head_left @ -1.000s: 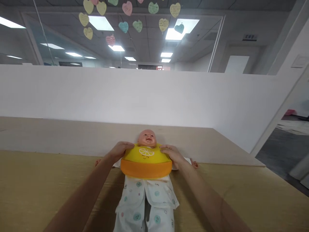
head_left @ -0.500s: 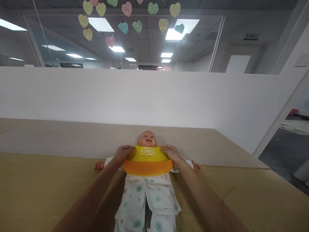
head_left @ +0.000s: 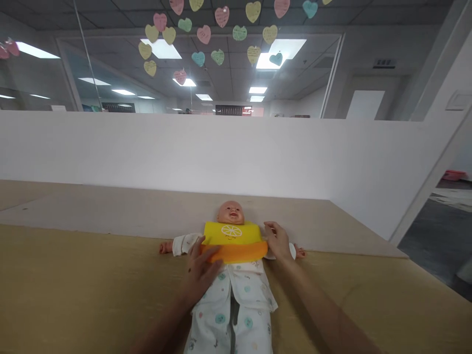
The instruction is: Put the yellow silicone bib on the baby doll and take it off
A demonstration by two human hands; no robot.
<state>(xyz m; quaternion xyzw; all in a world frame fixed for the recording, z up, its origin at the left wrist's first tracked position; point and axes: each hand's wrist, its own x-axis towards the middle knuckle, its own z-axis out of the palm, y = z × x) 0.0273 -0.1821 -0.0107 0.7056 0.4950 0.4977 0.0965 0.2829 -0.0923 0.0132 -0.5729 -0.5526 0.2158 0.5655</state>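
A baby doll [head_left: 231, 213] lies on its back, wearing a white romper [head_left: 236, 314] with small coloured prints. Across its chest sits a yellow silicone bib [head_left: 232, 235] with an orange catch pocket [head_left: 239, 252] along the lower edge. My left hand [head_left: 202, 272] lies over the left end of that pocket, fingers spread on it. My right hand [head_left: 277, 241] is at the bib's right edge, beside the doll's sleeve. Its fingertips meet the bib, but I cannot tell whether they grip it.
The doll lies on a tan tabletop [head_left: 81, 275] in front of a paler board [head_left: 110, 211]. A white partition [head_left: 184, 157] stands behind them. Paper hearts [head_left: 221, 16] hang from the ceiling. Dark floor [head_left: 438, 231] shows at the right.
My left hand has moved off the bib's upper left and down onto the orange pocket, towards me. The bib now looks narrower, and more of the doll's left sleeve shows.
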